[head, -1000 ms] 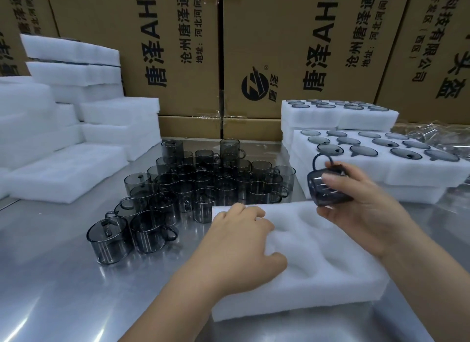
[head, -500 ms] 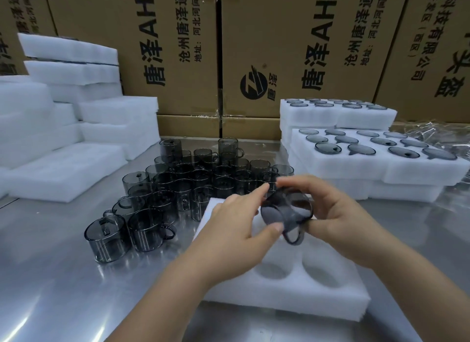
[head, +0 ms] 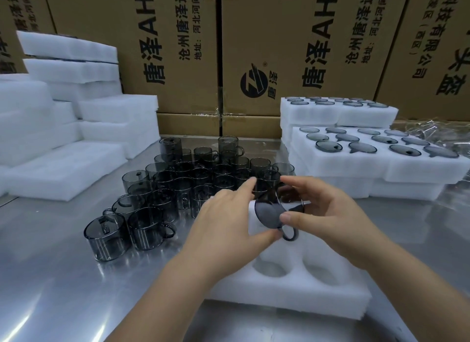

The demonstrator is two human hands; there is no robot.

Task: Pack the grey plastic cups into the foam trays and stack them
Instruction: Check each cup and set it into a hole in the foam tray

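Grey plastic cup [head: 267, 214], tilted with its mouth toward the camera and its handle at the bottom, was held at the centre of the frame between both hands, just above the far end of a white foam tray [head: 292, 298]. The left hand [head: 229, 219] pinched it between forefinger and thumb. The right hand [head: 328, 214] gripped it from the other side, thumb on the rim. Two round pockets showed at the tray's near end. The tray lay on a steel table [head: 50, 278]. Left of centre stood a crowd of loose cups [head: 178, 186], upright and close together. At the right of the frame sat stacked filled trays [head: 381, 168], grey discs showing in their pockets. At upper left were piles of plain foam blocks [head: 63, 138]. Printed cardboard boxes [head: 279, 36] lined the back.
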